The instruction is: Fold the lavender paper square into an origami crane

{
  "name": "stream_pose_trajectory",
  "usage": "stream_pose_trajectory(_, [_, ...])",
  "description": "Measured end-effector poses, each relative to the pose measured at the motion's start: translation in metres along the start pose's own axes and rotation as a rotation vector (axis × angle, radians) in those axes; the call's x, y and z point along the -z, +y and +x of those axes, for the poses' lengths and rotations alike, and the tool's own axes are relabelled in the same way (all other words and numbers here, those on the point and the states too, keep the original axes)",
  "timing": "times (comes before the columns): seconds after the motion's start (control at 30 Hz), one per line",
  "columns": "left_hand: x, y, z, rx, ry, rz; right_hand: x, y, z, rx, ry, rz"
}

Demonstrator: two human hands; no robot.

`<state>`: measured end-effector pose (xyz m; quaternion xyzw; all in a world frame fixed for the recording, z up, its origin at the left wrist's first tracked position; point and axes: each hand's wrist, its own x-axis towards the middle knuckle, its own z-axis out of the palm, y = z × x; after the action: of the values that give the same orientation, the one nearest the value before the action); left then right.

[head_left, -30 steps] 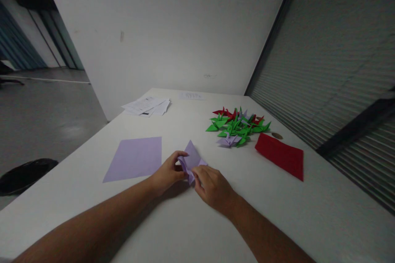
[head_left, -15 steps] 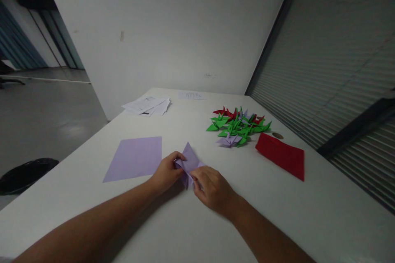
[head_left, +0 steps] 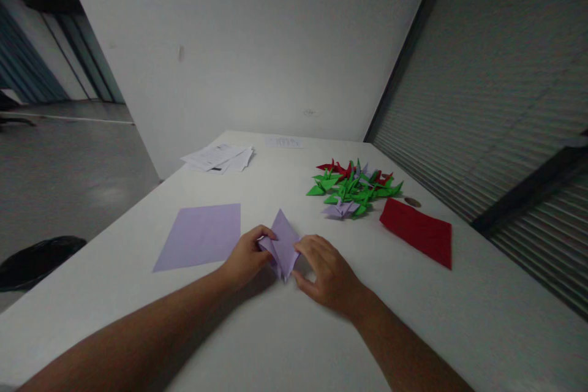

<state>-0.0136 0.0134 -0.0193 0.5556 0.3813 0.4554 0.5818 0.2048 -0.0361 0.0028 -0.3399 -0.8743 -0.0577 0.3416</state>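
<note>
A partly folded sheet of purple origami paper [head_left: 285, 242] is held up between my hands, one pointed corner upward and its lower tips near the table. My left hand [head_left: 250, 255] pinches its left flap between thumb and fingers. On the other side, my right hand [head_left: 324, 269] has its fingertips on the paper's right edge, the thumb lower down by the bottom tips. Just left of my left hand lies a flat purple square sheet [head_left: 202, 236]. The inner folds are partly covered by my fingers.
Several folded paper cranes [head_left: 353, 187] in green, red and purple are heaped at the back right. In front of them lie red paper [head_left: 418, 229] and a small round object [head_left: 412, 202]. Printed sheets [head_left: 218, 157] rest at the back left of the white table [head_left: 275, 343]. A black-lined bin [head_left: 39, 263] stands left.
My right hand has shifted from the paper's middle to its right edge, with thumb and fingers wider apart. The purple paper now shows more of its front. My left hand keeps its pinch.
</note>
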Motion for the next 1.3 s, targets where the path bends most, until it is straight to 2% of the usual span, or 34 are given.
stream_pose_trajectory(0.6, [-0.0019,0.0067,-0.0048,0.039,-0.051,-0.236,0.0009,0.0009,0.0019,-0.025,-0.053,0.062])
stream_pose_trajectory(1.07, [0.0006,0.0049,-0.0072,0.008,-0.207,-0.279,0.0048,-0.0006,0.0026,-0.058,-0.092,0.117])
stream_pose_trajectory(1.3, [-0.0008,0.0051,-0.0077,0.029,-0.2,-0.289,0.0043,-0.0018,0.004,-0.068,-0.061,0.158])
